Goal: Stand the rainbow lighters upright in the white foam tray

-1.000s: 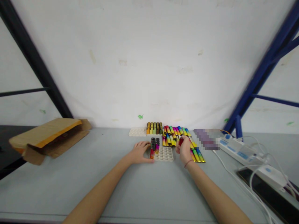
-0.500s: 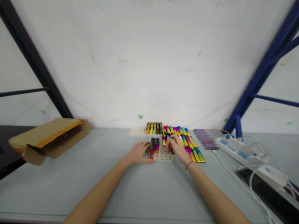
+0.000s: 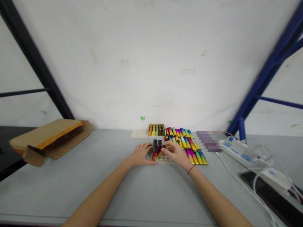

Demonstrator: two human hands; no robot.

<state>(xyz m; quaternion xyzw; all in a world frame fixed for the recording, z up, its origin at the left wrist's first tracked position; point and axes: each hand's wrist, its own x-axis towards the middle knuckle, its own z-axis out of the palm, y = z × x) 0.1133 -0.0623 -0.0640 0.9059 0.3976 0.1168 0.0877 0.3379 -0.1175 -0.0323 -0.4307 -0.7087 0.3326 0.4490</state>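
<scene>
My left hand (image 3: 141, 155) spans the left end of a white holed tray (image 3: 168, 159), thumb at its front corner and fingers behind, holding it. Upright in the left rows stand several slim, colourful pieces with black tops that look like lighters (image 3: 154, 151). My right hand (image 3: 176, 153) is over the tray and pinches a tilted lighter (image 3: 160, 154) just right of those rows; the fingers hide part of it. To the right lie more lighters (image 3: 196, 157) in shiny rainbow colours with gold ends, side by side in rows.
Behind are a white holed tray (image 3: 139, 134) and a block of upright yellow, green and brown lighters (image 3: 156, 130). An opened cardboard box (image 3: 54, 138) lies left. On the right are a power strip (image 3: 251, 157), white cables and a dark phone-like slab (image 3: 272, 192).
My right hand has moved left from the tray's right side, bringing the lighter beside the filled rows. My left hand stays at the tray's left end.
</scene>
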